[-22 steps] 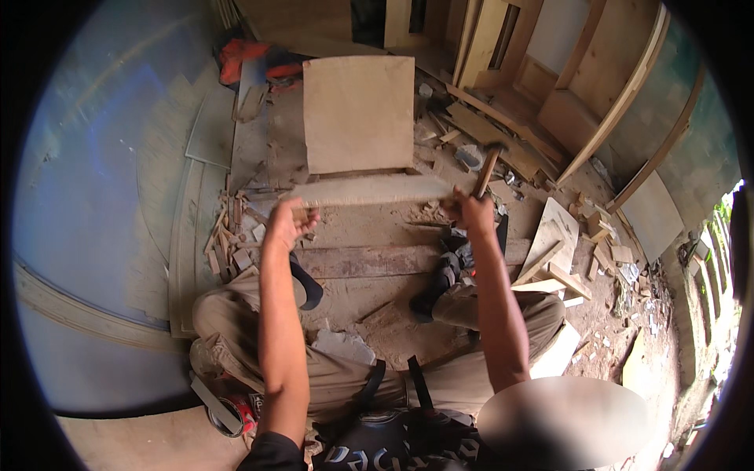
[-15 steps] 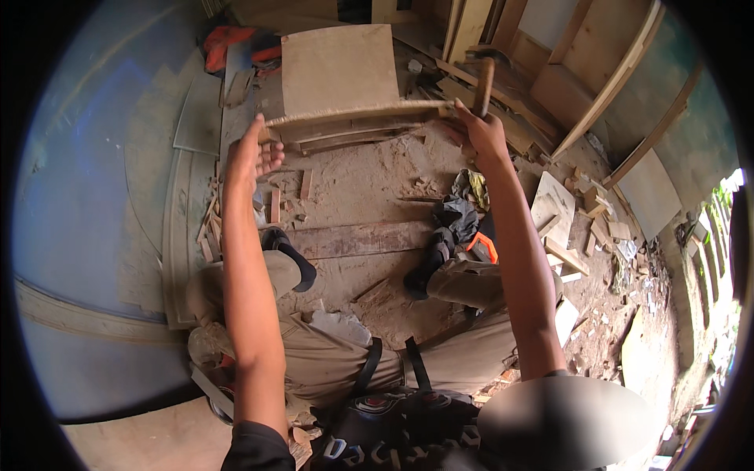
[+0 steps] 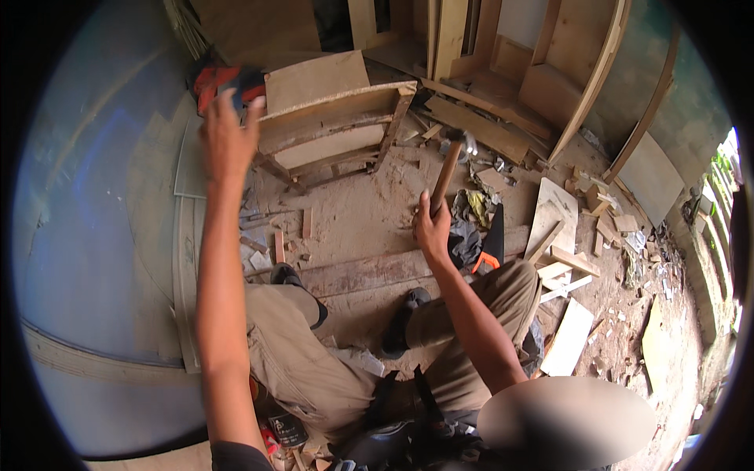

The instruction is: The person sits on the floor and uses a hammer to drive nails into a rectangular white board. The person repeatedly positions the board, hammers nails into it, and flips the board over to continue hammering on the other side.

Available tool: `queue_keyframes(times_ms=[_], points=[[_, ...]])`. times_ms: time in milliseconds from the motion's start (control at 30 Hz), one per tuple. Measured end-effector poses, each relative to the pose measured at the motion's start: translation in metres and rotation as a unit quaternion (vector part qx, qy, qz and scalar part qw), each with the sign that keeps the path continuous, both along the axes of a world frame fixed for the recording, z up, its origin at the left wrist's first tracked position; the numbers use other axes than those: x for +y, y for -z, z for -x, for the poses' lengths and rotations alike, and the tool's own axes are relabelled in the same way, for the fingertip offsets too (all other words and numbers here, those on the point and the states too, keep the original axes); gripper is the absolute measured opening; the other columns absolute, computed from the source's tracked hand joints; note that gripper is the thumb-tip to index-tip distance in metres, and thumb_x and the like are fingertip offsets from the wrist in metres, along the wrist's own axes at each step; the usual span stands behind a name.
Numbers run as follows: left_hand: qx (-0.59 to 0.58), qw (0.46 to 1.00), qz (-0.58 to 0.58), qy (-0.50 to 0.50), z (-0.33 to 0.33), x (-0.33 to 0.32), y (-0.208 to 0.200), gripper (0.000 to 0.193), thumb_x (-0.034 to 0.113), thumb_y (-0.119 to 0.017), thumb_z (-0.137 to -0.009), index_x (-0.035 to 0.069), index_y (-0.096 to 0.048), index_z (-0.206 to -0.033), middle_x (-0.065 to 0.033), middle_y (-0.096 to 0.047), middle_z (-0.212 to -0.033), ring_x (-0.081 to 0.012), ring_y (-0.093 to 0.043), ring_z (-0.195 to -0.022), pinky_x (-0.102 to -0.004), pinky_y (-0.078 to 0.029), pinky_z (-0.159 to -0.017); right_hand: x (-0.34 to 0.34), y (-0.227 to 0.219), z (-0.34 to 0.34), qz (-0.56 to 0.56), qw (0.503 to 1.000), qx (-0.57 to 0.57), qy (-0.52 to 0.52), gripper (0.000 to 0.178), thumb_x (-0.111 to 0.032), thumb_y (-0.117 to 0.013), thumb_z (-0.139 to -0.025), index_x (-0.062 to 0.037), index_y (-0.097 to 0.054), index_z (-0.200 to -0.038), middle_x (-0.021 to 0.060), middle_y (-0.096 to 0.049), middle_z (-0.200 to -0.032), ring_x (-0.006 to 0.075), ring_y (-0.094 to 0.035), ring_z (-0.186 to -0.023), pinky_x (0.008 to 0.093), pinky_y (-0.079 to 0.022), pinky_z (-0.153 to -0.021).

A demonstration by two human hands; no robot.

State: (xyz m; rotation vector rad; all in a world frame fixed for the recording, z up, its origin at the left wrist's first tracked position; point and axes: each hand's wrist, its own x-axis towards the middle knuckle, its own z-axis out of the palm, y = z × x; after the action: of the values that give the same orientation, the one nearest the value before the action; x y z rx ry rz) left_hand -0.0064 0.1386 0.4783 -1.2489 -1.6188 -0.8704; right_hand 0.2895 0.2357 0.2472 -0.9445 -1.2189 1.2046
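Note:
My right hand [image 3: 432, 229] grips a claw hammer [image 3: 446, 177] by its wooden handle, the metal head up and away from me. Raised at the far left, my left hand [image 3: 228, 141] holds nothing; its fingers are spread and slightly blurred. Just right of it stands a wooden frame [image 3: 326, 122] with legs and crosspieces, tilted on the dirt floor. Behind its upper edge shows a pale plywood panel [image 3: 318, 81]. The hammer is apart from the frame.
A handsaw [image 3: 488, 261] with an orange handle lies by a black plastic bag [image 3: 465, 239] near my right knee. Wood offcuts [image 3: 572, 263] litter the right side. Wooden shelving [image 3: 569, 55] stands at the back right; a blue panel [image 3: 102, 204] walls the left.
Both hands have let go of the frame, which now stands angled on the floor. My left hand has risen; my right has drawn back toward me with the hammer.

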Motion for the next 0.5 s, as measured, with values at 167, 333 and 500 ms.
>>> queue_keyframes(times_ms=[167, 333, 500], points=[[0.116, 0.986, 0.113, 0.038, -0.066, 0.064, 0.017, 0.057, 0.058, -0.057, -0.086, 0.004, -0.062, -0.106, -0.0186, -0.066, -0.100, -0.0328, -0.064, -0.090, -0.0426, -0.050, -0.078, -0.010, 0.004, 0.007, 0.033, 0.998, -0.047, -0.006, 0.044, -0.037, -0.059, -0.095, -0.0043, -0.049, -0.068, -0.0045, -0.041, -0.056, 0.0059, -0.037, -0.052, 0.0277, -0.031, -0.047], [0.047, 0.985, 0.163, 0.002, -0.061, 0.080, 0.035, 0.056, 0.063, -0.054, -0.084, 0.009, -0.067, -0.080, -0.0101, -0.069, -0.073, -0.0246, -0.068, -0.064, -0.0411, -0.052, -0.066, -0.003, 0.001, -0.014, -0.026, 0.996, -0.077, -0.022, 0.044, -0.036, -0.057, -0.096, -0.0046, -0.051, -0.065, -0.0069, -0.041, -0.058, 0.0047, -0.036, -0.055, 0.0276, -0.028, -0.047], [0.033, 0.982, 0.184, 0.031, -0.076, 0.070, 0.045, 0.053, 0.060, -0.055, -0.085, 0.009, -0.067, -0.082, -0.0083, -0.069, -0.076, -0.0263, -0.068, -0.067, -0.0382, -0.053, -0.060, 0.007, 0.016, -0.042, 0.049, 0.995, -0.073, -0.056, 0.048, -0.039, -0.056, -0.096, -0.0068, -0.046, -0.062, -0.0052, -0.041, -0.055, 0.0049, -0.036, -0.050, 0.0280, -0.029, -0.045]])
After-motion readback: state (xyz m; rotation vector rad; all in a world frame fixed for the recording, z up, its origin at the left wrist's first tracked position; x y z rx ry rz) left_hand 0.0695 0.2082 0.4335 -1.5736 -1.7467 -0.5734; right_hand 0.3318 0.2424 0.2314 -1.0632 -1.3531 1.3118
